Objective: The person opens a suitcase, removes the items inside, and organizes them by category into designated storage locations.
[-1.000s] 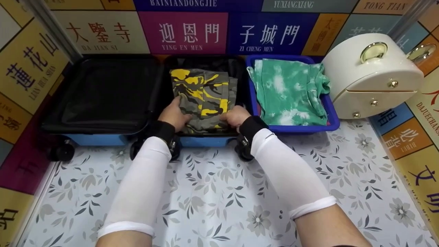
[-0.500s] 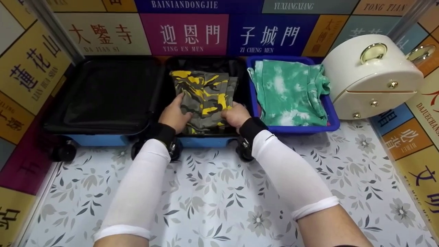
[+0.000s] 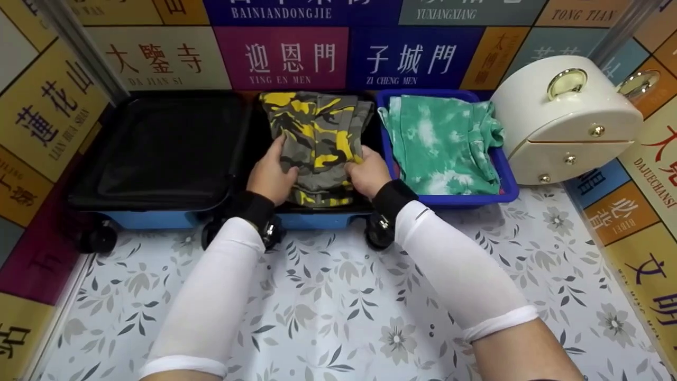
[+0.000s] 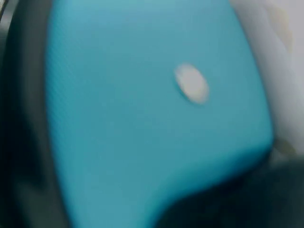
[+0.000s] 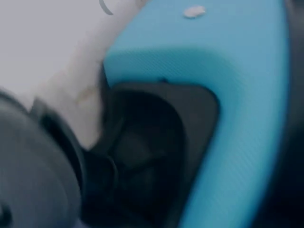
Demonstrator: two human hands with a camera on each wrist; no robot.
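A folded camouflage garment [image 3: 317,137] in grey, black and yellow lies between my two hands over the right half of an open blue suitcase [image 3: 322,220]. My left hand [image 3: 270,174] grips its left side, thumb on top and the other fingers partly hidden at the edge. At the right side, my right hand [image 3: 369,172] pinches the cloth with the thumb uppermost. Both wrist views are blurred and show the suitcase's blue shell [image 4: 142,104], with neither hand nor garment in them. A dark wheel [image 5: 38,166] fills the lower left of the right wrist view.
Left of the hands lies the suitcase's other half, covered by a black panel [image 3: 169,148]. On the right, a blue basket [image 3: 460,199] holds a folded green tie-dye garment [image 3: 441,143]. Beyond it stands a cream box [image 3: 574,121] with gold handles. A printed wall [image 3: 285,58] closes the back.
The camouflage garment has risen and shifted toward the back wall, covering more of the suitcase's far interior. Both hands have stayed on its sides, and the head view has tilted slightly.
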